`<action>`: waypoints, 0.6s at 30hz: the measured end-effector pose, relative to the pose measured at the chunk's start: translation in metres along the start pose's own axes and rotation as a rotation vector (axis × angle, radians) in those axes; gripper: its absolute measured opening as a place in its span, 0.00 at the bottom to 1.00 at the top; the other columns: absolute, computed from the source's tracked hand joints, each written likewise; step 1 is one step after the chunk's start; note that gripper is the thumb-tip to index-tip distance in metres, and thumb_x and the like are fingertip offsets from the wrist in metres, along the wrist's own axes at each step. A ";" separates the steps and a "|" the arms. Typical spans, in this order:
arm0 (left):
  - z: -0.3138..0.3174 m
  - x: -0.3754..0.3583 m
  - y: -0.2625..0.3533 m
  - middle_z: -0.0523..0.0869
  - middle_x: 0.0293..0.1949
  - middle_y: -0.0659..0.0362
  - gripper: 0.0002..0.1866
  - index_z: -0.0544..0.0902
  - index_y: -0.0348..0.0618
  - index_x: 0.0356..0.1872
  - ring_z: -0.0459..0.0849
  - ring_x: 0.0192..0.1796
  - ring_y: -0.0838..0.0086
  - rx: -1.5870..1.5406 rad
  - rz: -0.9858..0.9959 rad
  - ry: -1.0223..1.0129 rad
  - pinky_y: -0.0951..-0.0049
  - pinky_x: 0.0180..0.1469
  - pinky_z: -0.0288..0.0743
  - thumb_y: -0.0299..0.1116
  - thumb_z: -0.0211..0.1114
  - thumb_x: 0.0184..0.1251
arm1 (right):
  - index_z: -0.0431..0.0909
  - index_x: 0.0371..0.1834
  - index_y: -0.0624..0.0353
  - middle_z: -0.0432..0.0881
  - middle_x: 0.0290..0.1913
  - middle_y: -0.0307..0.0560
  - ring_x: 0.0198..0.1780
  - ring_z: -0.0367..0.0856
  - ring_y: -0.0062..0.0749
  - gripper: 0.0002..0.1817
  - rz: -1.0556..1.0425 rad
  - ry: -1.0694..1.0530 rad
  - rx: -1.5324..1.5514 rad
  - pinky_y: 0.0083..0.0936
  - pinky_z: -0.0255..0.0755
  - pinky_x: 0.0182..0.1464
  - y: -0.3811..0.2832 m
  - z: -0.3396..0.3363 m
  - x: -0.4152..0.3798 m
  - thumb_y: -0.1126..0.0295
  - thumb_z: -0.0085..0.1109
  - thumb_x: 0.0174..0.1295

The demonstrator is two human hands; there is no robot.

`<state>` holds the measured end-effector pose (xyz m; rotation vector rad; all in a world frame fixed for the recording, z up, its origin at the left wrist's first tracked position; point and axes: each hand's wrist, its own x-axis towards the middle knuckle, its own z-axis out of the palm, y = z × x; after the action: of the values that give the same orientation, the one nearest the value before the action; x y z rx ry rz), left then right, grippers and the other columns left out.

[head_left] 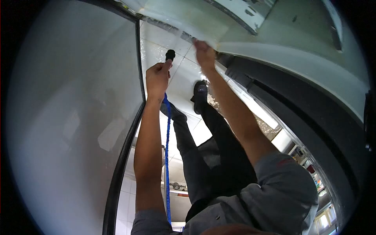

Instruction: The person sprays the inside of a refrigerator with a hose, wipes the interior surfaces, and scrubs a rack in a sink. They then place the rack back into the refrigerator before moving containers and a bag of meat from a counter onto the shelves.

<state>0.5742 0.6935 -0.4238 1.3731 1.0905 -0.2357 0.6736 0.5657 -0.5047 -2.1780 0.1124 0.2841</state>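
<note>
A hose nozzle (pixel 170 55), black and short, sticks up out of my left hand (pixel 157 78), whose fingers are wrapped round it. From below that hand a wrinkled blue hose (pixel 167 152) hangs down along my left forearm. My right hand (pixel 205 55) is raised to the right of the nozzle and apart from it, close to the lower edge of the pale wall panel (pixel 235 43). Motion smears its fingers, so whether it grips anything cannot be made out.
A large pale door panel (pixel 78 98) edged with a black seal (pixel 141 70) stands at my left. Dark padded trim (pixel 297 105) runs along the right. Between them lies a wet, light tiled floor (pixel 178 84), with my black shoes (pixel 200 92) on it.
</note>
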 end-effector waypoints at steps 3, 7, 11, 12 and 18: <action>-0.015 0.008 -0.010 0.72 0.15 0.65 0.16 0.82 0.36 0.27 0.65 0.19 0.85 0.008 0.048 0.070 0.80 0.22 0.57 0.41 0.62 0.63 | 0.69 0.50 0.71 0.72 0.50 0.67 0.55 0.70 0.56 0.24 -0.248 0.258 -0.358 0.41 0.66 0.55 0.094 0.026 0.100 0.58 0.50 0.63; -0.016 0.026 -0.034 0.68 0.15 0.70 0.14 0.82 0.39 0.31 0.60 0.16 0.89 0.049 0.133 0.078 0.85 0.17 0.50 0.41 0.61 0.65 | 0.70 0.50 0.69 0.73 0.50 0.63 0.54 0.71 0.50 0.26 -0.107 0.549 -0.745 0.42 0.67 0.55 0.155 0.057 0.200 0.54 0.48 0.63; -0.021 0.039 -0.058 0.68 0.16 0.71 0.14 0.82 0.39 0.32 0.60 0.17 0.89 0.019 0.091 0.144 0.85 0.17 0.49 0.41 0.61 0.65 | 0.71 0.51 0.63 0.77 0.47 0.57 0.52 0.76 0.46 0.26 -0.233 -0.105 -0.754 0.42 0.68 0.55 0.164 0.080 0.240 0.51 0.44 0.64; -0.024 0.041 -0.062 0.68 0.16 0.69 0.15 0.80 0.38 0.28 0.61 0.19 0.88 0.068 0.123 0.175 0.83 0.19 0.51 0.41 0.61 0.65 | 0.71 0.52 0.62 0.78 0.47 0.55 0.52 0.76 0.46 0.25 -0.458 0.023 -0.710 0.42 0.68 0.56 0.168 0.106 0.250 0.51 0.45 0.64; -0.054 0.037 -0.066 0.68 0.15 0.68 0.16 0.77 0.38 0.26 0.62 0.20 0.87 0.066 0.117 0.225 0.82 0.22 0.52 0.40 0.60 0.66 | 0.73 0.54 0.55 0.74 0.57 0.52 0.61 0.68 0.42 0.17 -0.703 -0.284 -0.177 0.35 0.59 0.65 0.091 0.139 0.184 0.67 0.50 0.61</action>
<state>0.5211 0.7386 -0.4849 1.5445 1.1906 -0.0323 0.8128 0.6295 -0.6997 -2.1743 -0.8468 0.1962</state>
